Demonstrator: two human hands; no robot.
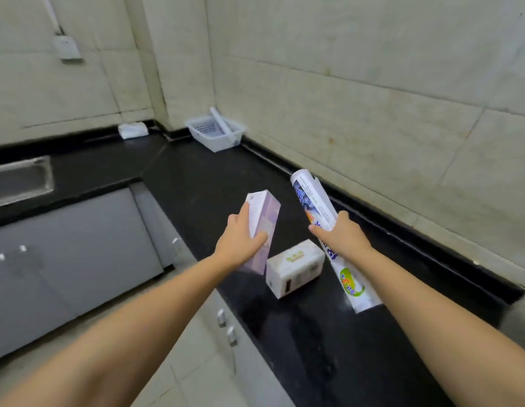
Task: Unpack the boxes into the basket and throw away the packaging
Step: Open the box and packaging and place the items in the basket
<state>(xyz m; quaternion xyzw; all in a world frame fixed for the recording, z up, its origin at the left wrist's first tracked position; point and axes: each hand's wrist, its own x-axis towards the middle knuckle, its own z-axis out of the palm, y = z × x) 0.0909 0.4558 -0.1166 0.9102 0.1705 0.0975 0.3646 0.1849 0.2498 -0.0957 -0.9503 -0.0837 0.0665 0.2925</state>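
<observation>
My left hand (243, 240) grips a tall lilac box (264, 224), held tilted above the black counter (202, 177). My right hand (342, 237) holds a long white tube with blue print (311, 201), which sticks out of its white and green carton (356, 286). Between my hands a small white box (295, 267) lies on the counter. Far back in the corner stands a white plastic basket (215, 133), and a white tube (223, 123) leans inside it.
A steel sink (20, 180) is set into the counter at the left. A folded white cloth (133, 130) lies at the back edge. Grey cabinet doors (79, 248) run below. Tiled walls border the counter at the back and right.
</observation>
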